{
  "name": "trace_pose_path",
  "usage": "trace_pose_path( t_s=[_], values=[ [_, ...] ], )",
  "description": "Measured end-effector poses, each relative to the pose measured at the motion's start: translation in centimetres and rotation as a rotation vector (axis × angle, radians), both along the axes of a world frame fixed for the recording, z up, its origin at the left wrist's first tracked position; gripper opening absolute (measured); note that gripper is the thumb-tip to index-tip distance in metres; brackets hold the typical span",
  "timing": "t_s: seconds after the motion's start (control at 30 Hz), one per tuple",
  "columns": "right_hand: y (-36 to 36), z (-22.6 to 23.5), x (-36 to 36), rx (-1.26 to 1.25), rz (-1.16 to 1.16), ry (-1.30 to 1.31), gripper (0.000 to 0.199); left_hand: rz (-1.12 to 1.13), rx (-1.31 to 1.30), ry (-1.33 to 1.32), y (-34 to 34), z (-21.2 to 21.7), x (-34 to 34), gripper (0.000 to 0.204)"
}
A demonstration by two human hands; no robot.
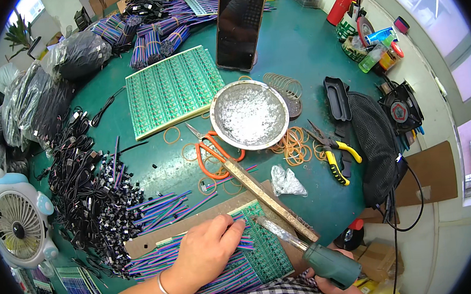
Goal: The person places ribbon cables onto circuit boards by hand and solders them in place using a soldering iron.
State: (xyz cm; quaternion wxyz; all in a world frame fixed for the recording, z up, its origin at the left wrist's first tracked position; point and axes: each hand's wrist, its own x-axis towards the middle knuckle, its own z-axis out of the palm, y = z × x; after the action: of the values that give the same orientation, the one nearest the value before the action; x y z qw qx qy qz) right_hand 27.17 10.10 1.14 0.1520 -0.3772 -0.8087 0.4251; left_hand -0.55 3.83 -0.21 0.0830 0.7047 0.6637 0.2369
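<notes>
My left hand point(207, 248), with a bangle on its wrist, is closed in a pinch over the end of a multicoloured wire at the green circuit board panel point(268, 249). Rows of blue and purple wires point(232, 274) lie across that panel, partly under the hand. My right hand point(332, 289) grips a soldering iron point(333, 263) by its thick green handle, and most of its fingers are hidden below. The iron's metal shaft points up and left, its tip close to my left fingertips. A long tan bar point(267, 197) lies slantwise just beyond the panel.
Beyond the bar stand a metal bowl point(215, 115) of silvery flakes, orange-handled scissors point(202, 163), rubber bands point(292, 147) and yellow-black pliers point(333, 161). Farther back are stacked circuit panels point(173, 88) and an upright phone point(240, 30). Black cables point(77, 170) and a fan point(20, 219) occupy the left.
</notes>
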Motion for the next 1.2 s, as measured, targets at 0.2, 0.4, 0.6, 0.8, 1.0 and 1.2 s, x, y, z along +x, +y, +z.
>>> trace_pose_path(
  t_s=[0.2,0.4,0.6,0.8,1.0,1.2],
  values=[
    [0.2,1.1,-1.1,-0.086,-0.05,0.188,0.023,-0.009,0.008,-0.023,0.2,-0.1,0.0,0.027],
    [1.0,1.1,-1.6,-0.034,0.067,0.084,0.006,0.002,0.002,-0.029,0.1,0.1,0.0,0.027],
    [0.5,1.5,-1.8,-0.083,-0.022,0.031,0.005,0.011,-0.009,-0.03,0.1,0.0,0.0,0.026],
    [-0.1,-1.7,1.2,0.087,0.074,0.064,0.029,0.004,-0.002,-0.024,0.1,0.0,0.1,0.027],
    [-0.5,0.1,1.1,-0.036,0.066,0.108,0.044,0.03,-0.01,-0.034,0.2,0.3,0.2,0.021],
    [0.0,1.3,-0.6,0.06,0.073,0.147,0.048,-0.003,0.003,-0.017,0.2,-0.1,0.0,0.027]
  ],
)
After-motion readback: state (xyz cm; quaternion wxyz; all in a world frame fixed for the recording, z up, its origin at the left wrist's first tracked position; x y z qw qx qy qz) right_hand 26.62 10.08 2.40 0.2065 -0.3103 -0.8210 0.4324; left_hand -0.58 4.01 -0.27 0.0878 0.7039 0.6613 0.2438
